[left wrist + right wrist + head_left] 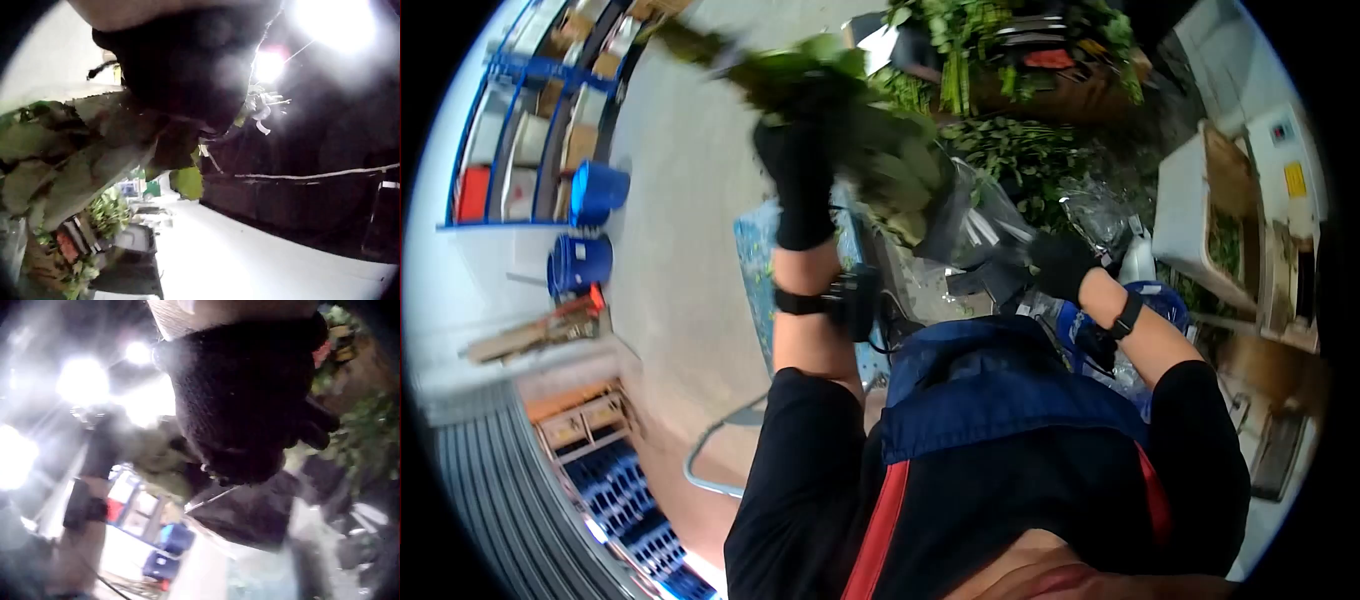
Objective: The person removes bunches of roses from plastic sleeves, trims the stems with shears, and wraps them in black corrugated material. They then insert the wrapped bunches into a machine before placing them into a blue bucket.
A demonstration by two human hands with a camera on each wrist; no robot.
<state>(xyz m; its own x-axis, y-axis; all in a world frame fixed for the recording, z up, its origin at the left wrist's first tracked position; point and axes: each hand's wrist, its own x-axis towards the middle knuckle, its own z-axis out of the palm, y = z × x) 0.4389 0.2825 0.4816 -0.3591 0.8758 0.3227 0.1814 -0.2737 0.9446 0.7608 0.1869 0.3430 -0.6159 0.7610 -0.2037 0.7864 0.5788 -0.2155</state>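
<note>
My gloved left hand [800, 165] grips a bunch of leafy green stems [895, 185] in the head view, raised over the left side of the work area. Its broad leaves [75, 156] fill the left of the left wrist view, while the glove hides where the stems are held. At the right, my gloved right hand [1065, 268] has curled fingers and pinches the edge of a clear plastic sleeve [985, 215]. The sleeve [250, 509] hangs below that hand in the right wrist view, close to the leaves of the bunch.
Piles of greenery [1020, 150] lie ahead, beside a box [1060, 95] heaped with more leaves. A blue-topped surface [758, 250] is left of my body. A white bin [1205, 225] stands right. Shelving [515, 130] and blue buckets [598, 190] line the left wall.
</note>
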